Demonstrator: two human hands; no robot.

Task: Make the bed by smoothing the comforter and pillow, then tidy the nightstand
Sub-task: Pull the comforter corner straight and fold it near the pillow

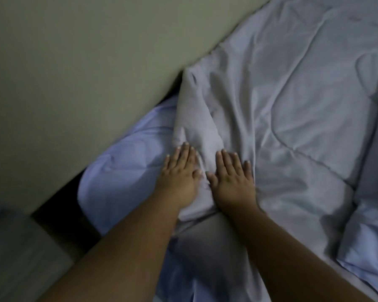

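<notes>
Both hands are lying flat on the bed, fingers straight and close together, palms pressing down and gripping nothing. The left hand (179, 173) is resting at the edge of a raised fold of the comforter (292, 105), where the pale grey cloth is meeting the bluer pillow (122, 166), and its fingertips are touching the fold. The right hand (232, 177) is lying just beside it on the fold's other side, thumb pointing toward the left hand, with a narrow bunched strip of cloth showing between the two. The comforter is spreading rumpled across the bed up and to the right, its quilted seams and creases showing, and the fold is running up from the hands to the wall (74, 62). The pillow is sitting against the wall, left of the hands, partly under the comforter's edge. At lower left a grey surface (13, 253) is showing, too blurred to identify.
</notes>
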